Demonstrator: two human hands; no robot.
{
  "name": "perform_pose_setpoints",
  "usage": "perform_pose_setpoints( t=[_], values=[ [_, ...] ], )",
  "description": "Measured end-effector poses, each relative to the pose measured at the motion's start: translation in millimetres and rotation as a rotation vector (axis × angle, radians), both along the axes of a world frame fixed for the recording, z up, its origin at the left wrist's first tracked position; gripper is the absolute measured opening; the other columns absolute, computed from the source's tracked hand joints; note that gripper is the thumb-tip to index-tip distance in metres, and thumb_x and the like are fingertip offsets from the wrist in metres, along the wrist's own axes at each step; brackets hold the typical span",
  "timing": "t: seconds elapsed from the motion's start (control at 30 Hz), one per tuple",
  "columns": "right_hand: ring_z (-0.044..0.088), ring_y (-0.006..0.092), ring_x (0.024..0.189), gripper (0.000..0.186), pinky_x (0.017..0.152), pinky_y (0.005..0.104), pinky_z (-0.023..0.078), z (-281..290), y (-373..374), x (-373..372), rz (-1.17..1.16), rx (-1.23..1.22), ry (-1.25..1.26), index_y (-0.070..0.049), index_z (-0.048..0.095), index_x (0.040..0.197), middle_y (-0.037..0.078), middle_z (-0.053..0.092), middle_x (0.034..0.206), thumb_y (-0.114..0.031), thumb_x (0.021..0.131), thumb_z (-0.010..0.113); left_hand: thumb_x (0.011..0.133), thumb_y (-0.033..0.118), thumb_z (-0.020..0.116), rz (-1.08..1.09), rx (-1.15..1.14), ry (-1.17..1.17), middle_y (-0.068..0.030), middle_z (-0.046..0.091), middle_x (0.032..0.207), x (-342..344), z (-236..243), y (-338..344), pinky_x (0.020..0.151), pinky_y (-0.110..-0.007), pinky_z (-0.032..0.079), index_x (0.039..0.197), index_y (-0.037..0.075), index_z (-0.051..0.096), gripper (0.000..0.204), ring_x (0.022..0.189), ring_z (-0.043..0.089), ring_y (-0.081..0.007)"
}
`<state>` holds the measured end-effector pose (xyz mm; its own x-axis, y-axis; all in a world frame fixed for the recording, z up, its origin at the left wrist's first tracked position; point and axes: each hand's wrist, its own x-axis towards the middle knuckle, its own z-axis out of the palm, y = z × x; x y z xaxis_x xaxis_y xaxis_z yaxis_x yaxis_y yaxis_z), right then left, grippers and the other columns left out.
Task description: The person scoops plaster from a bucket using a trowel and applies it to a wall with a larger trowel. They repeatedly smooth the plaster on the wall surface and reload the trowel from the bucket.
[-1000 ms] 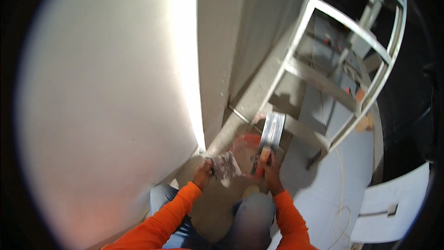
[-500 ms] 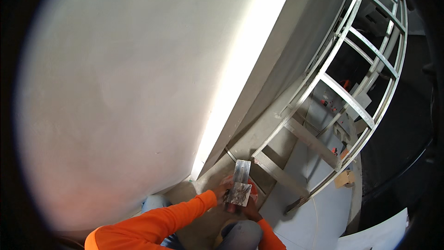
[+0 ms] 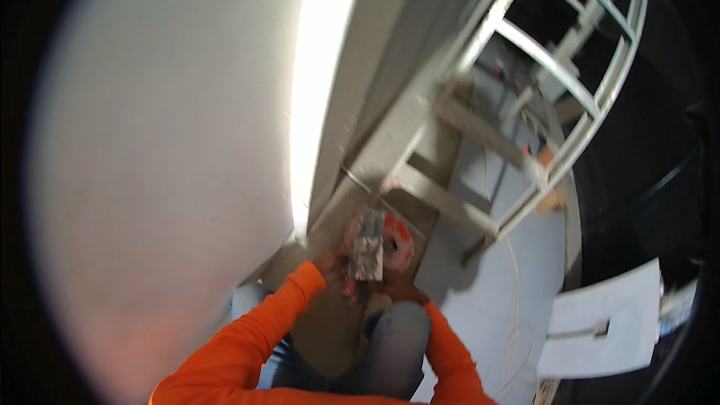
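Observation:
In front of my knees, both my hands come together around two flat metal blades. My left hand [image 3: 330, 262] is closed at the left side of a grey rectangular trowel [image 3: 370, 223]. Below and overlapping it lies a squarish, smeared metal blade [image 3: 367, 258]; my right hand [image 3: 399, 287] is closed at its lower right corner. A reddish handle [image 3: 349, 289] shows below the blades, but which one it belongs to I cannot tell. Just behind them stands a red bucket [image 3: 405, 244] with pale smears on its rim. Blur hides the fingers' exact grip.
A smooth pale wall [image 3: 172, 142] fills the left, with a brightly lit edge [image 3: 319, 90]. A metal stepladder [image 3: 450, 199] stands at the right. A white sheet [image 3: 600, 322], a pale cable [image 3: 516, 285] and a small cardboard box [image 3: 553, 199] lie on the right side.
The view has swung, so wall edge, ladder and bucket sit farther left and higher. More of the bucket shows beside the blades. Both hands stay together at the blades.

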<state>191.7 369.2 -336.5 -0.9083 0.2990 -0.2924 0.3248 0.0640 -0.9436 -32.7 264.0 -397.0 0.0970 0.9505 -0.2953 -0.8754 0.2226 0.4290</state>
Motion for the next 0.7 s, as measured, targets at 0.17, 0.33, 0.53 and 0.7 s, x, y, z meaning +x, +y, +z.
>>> perform_pose_setpoints(
  t=[0.17,0.33,0.53,0.7],
  values=[
    [0.063,0.0204,0.117,0.045,0.094,0.033,0.055,-21.8,7.0,10.6,0.059,-0.14,-0.022,-0.004,0.057,0.139,0.006,0.065,0.13,-0.012,0.096,0.069,0.104,0.039,0.059,0.032,0.012,0.04,-0.0121,0.06,0.138,3.1,1.6,-11.2,0.111,-0.047,0.047,0.145,0.004,0.05,0.055,0.126,0.059,-0.0273],
    [0.064,0.0227,0.104,0.037,0.083,0.0331,0.056,-57.0,36.7,46.2,-0.965,-0.125,-0.19,-0.005,0.059,0.131,0.008,0.062,0.125,-0.02,0.098,0.064,0.1,0.044,0.065,0.091,0.008,0.007,-0.0139,0.066,0.128,-3.0,6.4,-25.4,0.102,-0.047,0.053,0.139,0.001,0.053,0.06,0.117,0.065,-0.0296],
    [0.058,0.0248,0.109,0.046,0.09,0.0412,0.054,-116.9,61.4,57.2,-1.077,-0.595,-0.054,-0.009,0.06,0.13,0.009,0.06,0.123,-0.038,0.095,0.066,0.098,0.044,0.068,0.158,-0.04,0.061,-0.012,0.065,0.13,-9.8,-0.4,-38.2,0.107,-0.044,0.05,0.137,0.002,0.056,0.058,0.12,0.063,-0.0275],
    [0.058,0.0242,0.108,0.047,0.088,0.0406,0.054,-144.9,74.3,87.6,-0.813,-0.436,0.042,-0.01,0.061,0.127,0.008,0.059,0.122,-0.041,0.094,0.068,0.098,0.044,0.068,0.193,-0.017,0.087,-0.011,0.065,0.131,-9.7,-15.1,-46.6,0.11,-0.045,0.047,0.137,0.003,0.057,0.058,0.12,0.062,-0.0278]
  ],
)
